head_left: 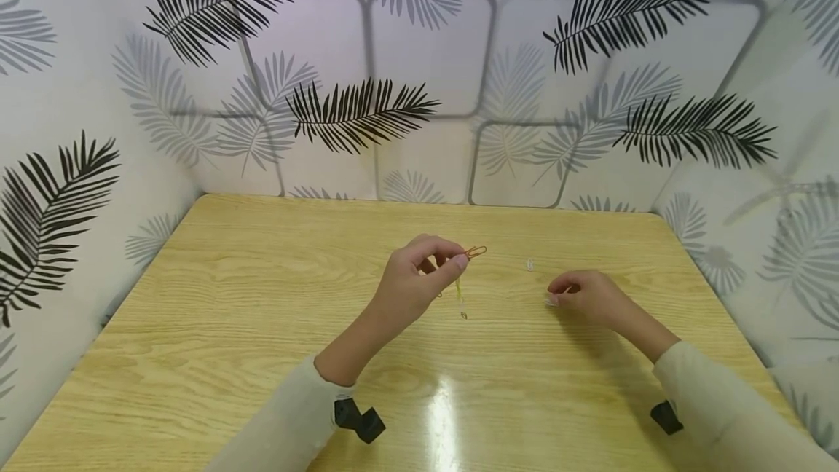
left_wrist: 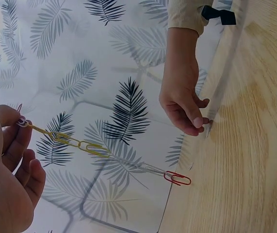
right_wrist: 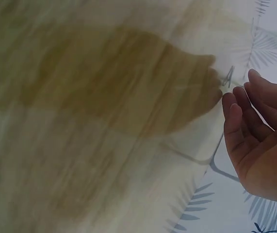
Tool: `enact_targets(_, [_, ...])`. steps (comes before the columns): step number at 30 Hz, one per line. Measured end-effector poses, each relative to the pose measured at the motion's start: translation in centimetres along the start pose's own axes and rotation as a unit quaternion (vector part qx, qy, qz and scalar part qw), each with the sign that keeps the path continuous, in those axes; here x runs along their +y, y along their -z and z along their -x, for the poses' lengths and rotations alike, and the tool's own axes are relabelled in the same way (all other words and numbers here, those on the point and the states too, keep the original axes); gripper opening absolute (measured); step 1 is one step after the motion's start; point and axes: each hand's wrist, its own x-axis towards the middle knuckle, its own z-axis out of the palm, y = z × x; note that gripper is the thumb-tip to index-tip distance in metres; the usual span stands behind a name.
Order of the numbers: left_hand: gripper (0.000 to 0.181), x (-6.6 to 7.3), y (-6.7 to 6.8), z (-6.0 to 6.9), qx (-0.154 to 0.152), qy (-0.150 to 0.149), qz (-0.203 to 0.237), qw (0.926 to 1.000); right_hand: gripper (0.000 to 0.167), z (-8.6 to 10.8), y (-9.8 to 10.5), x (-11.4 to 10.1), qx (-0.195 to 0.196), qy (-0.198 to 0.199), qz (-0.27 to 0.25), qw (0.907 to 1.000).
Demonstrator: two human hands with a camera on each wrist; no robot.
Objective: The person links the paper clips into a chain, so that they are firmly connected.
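Note:
A chain of linked paper clips hangs from my left hand, which pinches its upper end. An orange-red clip sticks out past these fingertips. Below it the chain runs through white, yellow and white clips to a red clip at the end. To the right, my right hand is low over the table, with thumb and fingertips closed on a small white paper clip. In the right wrist view, a greyish paper clip shows just beyond the right hand's fingertips.
Another white paper clip lies on the wooden table, a little beyond the right hand. Walls with a leaf pattern enclose the table at the back and sides. Dark devices are strapped at both sleeves.

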Motion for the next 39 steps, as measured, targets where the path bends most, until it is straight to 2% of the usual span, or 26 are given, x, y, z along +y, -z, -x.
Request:
enact_targets(9, [0.012, 0.1, -0.1, 0.0, -0.002, -0.006, -0.002, 1.0000, 0.020, -0.4, -0.8, 1.4, -0.009, -0.001, -0.007, 0.9999])
enact_targets(12, [0.011, 0.2, -0.2, 0.0, -0.006, -0.007, -0.002, 1.0000, 0.016, -0.4, -1.1, 1.5, -0.005, 0.000, 0.007, 1.0000])
enact_targets(19, [0.011, 0.1, -0.3, -0.1, -0.008, -0.004, -0.007, 0.9999, 0.009, -0.3, -1.3, 1.1, 0.008, 0.006, 0.042, 0.9991])
enact_targets(24, [0.012, 0.1, -0.4, -0.1, -0.008, -0.001, -0.008, 0.9999, 0.009, 0.0, -1.2, 0.6, 0.011, 0.016, 0.038, 0.9991])
enact_targets(26, [0.012, 0.1, -0.3, -0.1, -0.008, 0.000, -0.007, 0.9999, 0.013, 0.1, -1.2, 0.4, 0.021, 0.035, 0.032, 0.9987])
enact_targets(30, [0.012, 0.0, -0.3, 0.0, -0.009, -0.001, -0.007, 0.9999, 0.024, 0.4, -1.0, -1.0, 0.037, 0.077, -0.017, 0.9962])
enact_targets(34, [0.011, 0.0, -0.3, 0.0, -0.008, 0.001, -0.005, 1.0000, 0.024, 0.8, -0.6, -3.4, 0.058, 0.098, -0.076, 0.9906])
enact_targets(39, [0.011, 0.1, -0.3, 0.1, -0.009, 0.001, -0.008, 0.9999, 0.020, 1.6, -0.4, -7.1, 0.098, 0.130, -0.133, 0.9775])
